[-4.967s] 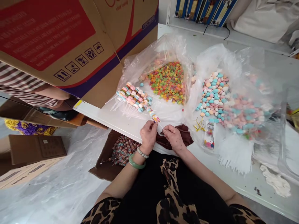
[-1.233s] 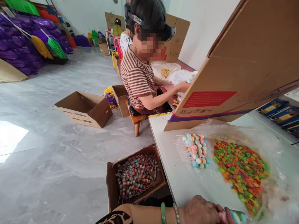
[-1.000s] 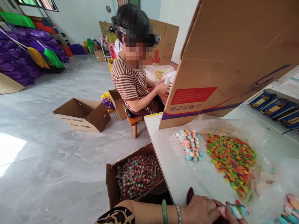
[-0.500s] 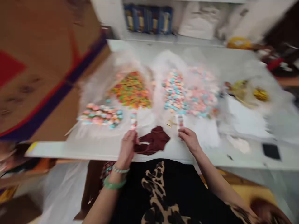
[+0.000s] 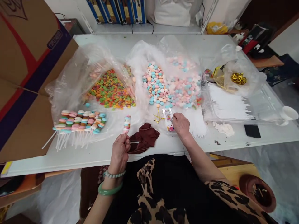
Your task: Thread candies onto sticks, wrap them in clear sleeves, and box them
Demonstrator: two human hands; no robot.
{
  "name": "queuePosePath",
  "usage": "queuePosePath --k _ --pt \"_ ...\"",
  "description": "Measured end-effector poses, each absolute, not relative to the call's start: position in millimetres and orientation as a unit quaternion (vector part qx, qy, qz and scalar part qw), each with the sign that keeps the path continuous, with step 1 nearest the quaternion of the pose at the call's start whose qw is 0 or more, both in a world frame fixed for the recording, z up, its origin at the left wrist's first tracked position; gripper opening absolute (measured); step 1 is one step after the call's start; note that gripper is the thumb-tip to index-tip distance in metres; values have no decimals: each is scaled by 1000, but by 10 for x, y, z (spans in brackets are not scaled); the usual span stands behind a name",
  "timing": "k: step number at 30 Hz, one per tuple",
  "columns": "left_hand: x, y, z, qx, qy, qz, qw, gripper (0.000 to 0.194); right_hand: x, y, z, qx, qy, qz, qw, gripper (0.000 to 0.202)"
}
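My left hand (image 5: 120, 149) is closed on the lower end of a candy skewer (image 5: 127, 123), held upright; printed marks on it look like a wrapper. My right hand (image 5: 181, 126) has its fingers pressed together at the right edge of a small printed plastic sleeve (image 5: 168, 119), and the fingertips are partly hidden. Between the hands lies a crumpled dark red cloth (image 5: 145, 139). Gold twist ties (image 5: 158, 116) lie just left of the sleeve. Finished candy skewers (image 5: 80, 120) with white sticks rest in a row to the left.
Open plastic bags hold ring-shaped gummies (image 5: 112, 91) and pastel candies (image 5: 156, 84). White sticks (image 5: 198, 124) lie right of my right hand. A clear tray (image 5: 263, 109) stands farther right, beside a white cup (image 5: 289, 113) and a black pad (image 5: 252, 131). A large cardboard box (image 5: 25, 121) borders the left.
The view has shifted right and sharpened. My left hand still holds the candy skewer. My right hand stays at the printed sleeve, which now shows more of its face.
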State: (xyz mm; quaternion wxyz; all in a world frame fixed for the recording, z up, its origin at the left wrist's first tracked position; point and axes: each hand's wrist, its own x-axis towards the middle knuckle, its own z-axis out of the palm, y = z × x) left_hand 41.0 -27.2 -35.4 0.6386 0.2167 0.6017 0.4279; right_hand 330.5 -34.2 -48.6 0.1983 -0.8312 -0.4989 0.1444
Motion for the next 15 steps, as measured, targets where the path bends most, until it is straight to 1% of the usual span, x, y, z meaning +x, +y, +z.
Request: queuePosePath --k 3,6,10,12,14,15 --pt "264 -319 -376 189 616 450 618 25 3317 -397 -494 -836 -493 153 185 26" --pt "212 -297 -444 170 626 451 613 24 3250 -379 -481 -820 -519 151 191 26" --pt "314 -319 -490 200 607 412 649 27 3004 -276 -466 -748 -633 108 170 27" --pt "375 -414 -490 198 596 429 649 27 2915 -288 -472 -731 -662 70 152 26" --pt "423 -479 -515 191 581 450 651 26 2916 -278 -515 -708 -684 50 169 22" --pt "434 -474 -539 184 572 468 648 25 2940 -234 -548 -684 -702 51 194 21"
